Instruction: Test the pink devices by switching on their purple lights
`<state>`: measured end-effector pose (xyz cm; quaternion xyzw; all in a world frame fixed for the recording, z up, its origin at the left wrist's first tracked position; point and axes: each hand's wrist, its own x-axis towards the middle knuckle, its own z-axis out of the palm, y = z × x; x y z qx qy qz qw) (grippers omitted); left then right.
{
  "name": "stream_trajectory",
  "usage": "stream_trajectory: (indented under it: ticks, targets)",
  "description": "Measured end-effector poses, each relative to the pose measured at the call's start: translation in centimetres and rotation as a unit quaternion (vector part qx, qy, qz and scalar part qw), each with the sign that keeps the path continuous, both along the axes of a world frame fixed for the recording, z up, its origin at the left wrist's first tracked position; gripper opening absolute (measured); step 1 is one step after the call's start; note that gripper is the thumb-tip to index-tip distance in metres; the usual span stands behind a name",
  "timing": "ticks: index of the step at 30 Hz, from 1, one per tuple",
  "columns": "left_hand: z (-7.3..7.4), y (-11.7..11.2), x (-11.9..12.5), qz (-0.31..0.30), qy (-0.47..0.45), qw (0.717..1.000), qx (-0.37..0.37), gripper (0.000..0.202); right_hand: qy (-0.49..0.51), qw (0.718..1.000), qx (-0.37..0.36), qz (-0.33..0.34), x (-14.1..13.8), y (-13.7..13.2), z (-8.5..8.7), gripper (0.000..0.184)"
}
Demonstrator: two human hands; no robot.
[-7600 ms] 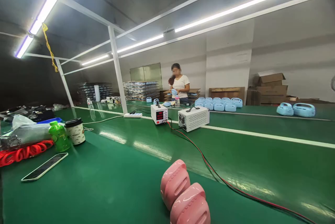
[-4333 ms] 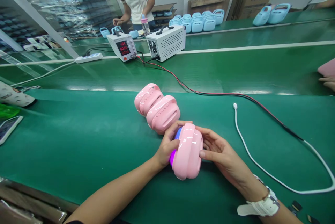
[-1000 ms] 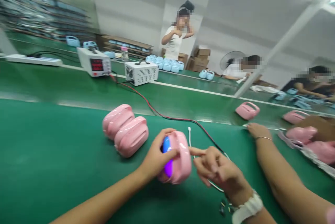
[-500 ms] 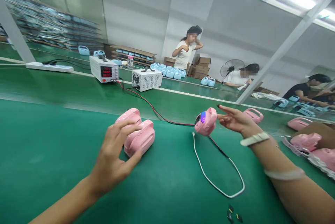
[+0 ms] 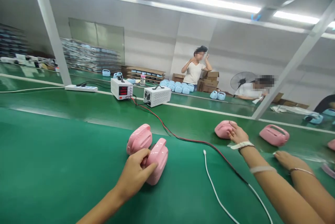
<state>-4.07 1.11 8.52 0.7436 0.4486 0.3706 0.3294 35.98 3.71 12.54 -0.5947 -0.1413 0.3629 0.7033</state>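
Observation:
My left hand (image 5: 134, 175) is closed around the nearer of two pink handled speakers (image 5: 158, 159) lying side by side on the green belt (image 5: 52, 168). Its twin (image 5: 139, 138) lies just behind, touching it. My right hand (image 5: 237, 134), with a white watch on the wrist, reaches far out to the right. Its fingers curl over a third pink speaker (image 5: 222, 129) that rests on the belt.
A white cable (image 5: 217, 189) and a red-black lead (image 5: 183, 140) cross the belt between my arms. A co-worker's hand (image 5: 286, 159) lies at the right near another pink speaker (image 5: 274, 135). A power supply (image 5: 121, 88), a white box (image 5: 157, 95) and blue speakers (image 5: 178, 87) stand behind.
My right hand carried the lit pink speaker farther right and set it down on the belt. My left hand dropped onto the nearer of the paired speakers and closed on it.

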Motion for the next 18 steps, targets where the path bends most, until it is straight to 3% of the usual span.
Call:
stream_trajectory:
  ticks: [3,5,9,11,13,15,18]
  targets:
    - [0.2,-2.3,2.4,-0.036,-0.074,0.995,-0.060,0.029,0.066,0.994,-0.037,0.079,-5.0,-4.1,-2.8,0.007]
    - [0.1,-3.9,3.9,-0.053,-0.099,0.992,-0.065,0.031,0.113,0.976,-0.062,0.177,-8.9,-7.5,-4.6,0.011]
    - [-0.8,-5.8,4.8,-0.129,-0.090,0.987,0.039,0.041,0.156,0.918,-0.042,0.362,-14.5,-12.6,-6.2,0.030]
    - [-1.3,-5.5,4.4,-0.147,-0.112,0.981,0.057,0.040,0.168,0.909,-0.036,0.380,-15.6,-13.7,-6.3,0.034]
    - [-1.7,-4.5,4.2,-0.110,-0.137,0.984,0.020,0.036,0.174,0.910,-0.039,0.375,-16.0,-14.1,-6.4,0.034]
    - [-2.0,-3.4,4.7,-0.105,-0.146,0.982,-0.064,0.028,0.174,0.910,-0.040,0.373,-16.1,-14.2,-6.4,0.034]
    - [-2.4,-2.5,6.1,-0.192,-0.148,0.952,-0.188,0.045,0.175,0.914,-0.026,0.365,-16.5,-14.3,-6.6,0.030]
